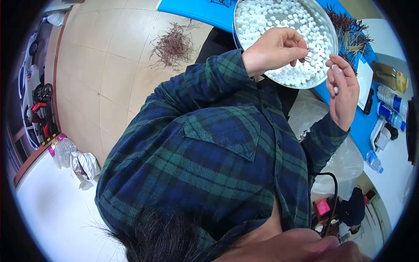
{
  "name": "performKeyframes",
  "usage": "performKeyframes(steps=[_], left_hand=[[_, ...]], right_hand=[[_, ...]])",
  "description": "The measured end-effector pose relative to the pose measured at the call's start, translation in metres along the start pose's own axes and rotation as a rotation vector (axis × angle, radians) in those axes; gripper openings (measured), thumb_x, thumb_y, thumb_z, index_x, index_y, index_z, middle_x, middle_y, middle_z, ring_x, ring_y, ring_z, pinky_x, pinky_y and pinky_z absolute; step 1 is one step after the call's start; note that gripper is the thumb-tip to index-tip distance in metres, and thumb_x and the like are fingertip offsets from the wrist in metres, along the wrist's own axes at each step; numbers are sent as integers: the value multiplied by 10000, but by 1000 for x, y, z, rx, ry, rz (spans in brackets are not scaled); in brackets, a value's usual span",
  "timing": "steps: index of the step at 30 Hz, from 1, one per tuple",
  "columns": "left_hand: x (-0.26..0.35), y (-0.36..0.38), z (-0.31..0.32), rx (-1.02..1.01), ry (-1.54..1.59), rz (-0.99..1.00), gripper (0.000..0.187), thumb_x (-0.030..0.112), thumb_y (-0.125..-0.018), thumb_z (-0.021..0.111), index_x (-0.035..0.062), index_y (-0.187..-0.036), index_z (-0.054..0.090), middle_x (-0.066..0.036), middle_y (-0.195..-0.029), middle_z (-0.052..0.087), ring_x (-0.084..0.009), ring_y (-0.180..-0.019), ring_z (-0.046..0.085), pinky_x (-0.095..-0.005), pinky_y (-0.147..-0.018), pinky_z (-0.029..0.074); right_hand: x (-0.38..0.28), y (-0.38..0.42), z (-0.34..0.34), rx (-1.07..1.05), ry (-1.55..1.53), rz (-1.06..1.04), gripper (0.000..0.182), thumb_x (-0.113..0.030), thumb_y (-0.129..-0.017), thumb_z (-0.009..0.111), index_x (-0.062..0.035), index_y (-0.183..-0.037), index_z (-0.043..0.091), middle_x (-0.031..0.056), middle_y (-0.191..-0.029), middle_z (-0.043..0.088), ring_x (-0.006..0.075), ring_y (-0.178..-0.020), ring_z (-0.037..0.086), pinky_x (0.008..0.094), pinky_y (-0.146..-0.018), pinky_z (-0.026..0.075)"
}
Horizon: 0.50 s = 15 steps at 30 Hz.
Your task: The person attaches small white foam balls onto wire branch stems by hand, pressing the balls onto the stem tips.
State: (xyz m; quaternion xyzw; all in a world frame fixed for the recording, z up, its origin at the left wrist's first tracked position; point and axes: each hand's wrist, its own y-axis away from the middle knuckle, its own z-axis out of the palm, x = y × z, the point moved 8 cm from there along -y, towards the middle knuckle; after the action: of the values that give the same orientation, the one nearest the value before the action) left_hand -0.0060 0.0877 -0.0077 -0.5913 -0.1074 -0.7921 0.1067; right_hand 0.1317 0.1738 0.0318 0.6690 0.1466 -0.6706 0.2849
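Note:
My left hand (279, 50) is above a round metal tin (236, 39) on the lap side of the blue table. Its thumb and fingers pinch a few thin dark stems (307, 58), whose tips poke out to the right. Many small white balls (279, 17) fill the tin. My right hand (342, 89) is just past the tin's right rim, its fingers curled. One white ball (336, 90) shows against the curled fingers. The two hands are apart, with their fingertips facing each other.
Bundles of dark-tipped stems (351, 35) lie on the blue table (192, 11), right of the tin. Plastic bottles (390, 115) and a white card (364, 83) are further right. A stem pile (172, 48) is on the tiled floor. A clear plastic bag (345, 161) hangs beside me.

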Motion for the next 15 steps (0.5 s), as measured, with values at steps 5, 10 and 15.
performKeyframes(steps=[5,10,15], left_hand=[[-11,-1,1,-70,159,-119,171,64,-843,628,-35,-963,557,-90,-738,602,-100,-569,524,-192,-486,394],[-17,1,4,-109,279,-235,192,55,-833,639,-37,-974,549,-109,-748,609,-104,-562,516,-203,-488,393],[-13,1,3,-69,309,-220,192,31,-813,655,-30,-962,552,-122,-759,627,-122,-573,547,-208,-509,424]], right_hand=[[2,5,0,-18,23,-12,223,-74,-898,556,34,-1093,571,66,-868,593,25,-548,345,140,-439,244],[7,9,-10,5,40,-44,235,-61,-893,563,37,-1107,564,79,-903,605,22,-552,345,135,-446,249],[1,16,-5,-1,79,-70,232,-39,-873,589,38,-1092,579,89,-940,621,24,-579,387,128,-480,291]])
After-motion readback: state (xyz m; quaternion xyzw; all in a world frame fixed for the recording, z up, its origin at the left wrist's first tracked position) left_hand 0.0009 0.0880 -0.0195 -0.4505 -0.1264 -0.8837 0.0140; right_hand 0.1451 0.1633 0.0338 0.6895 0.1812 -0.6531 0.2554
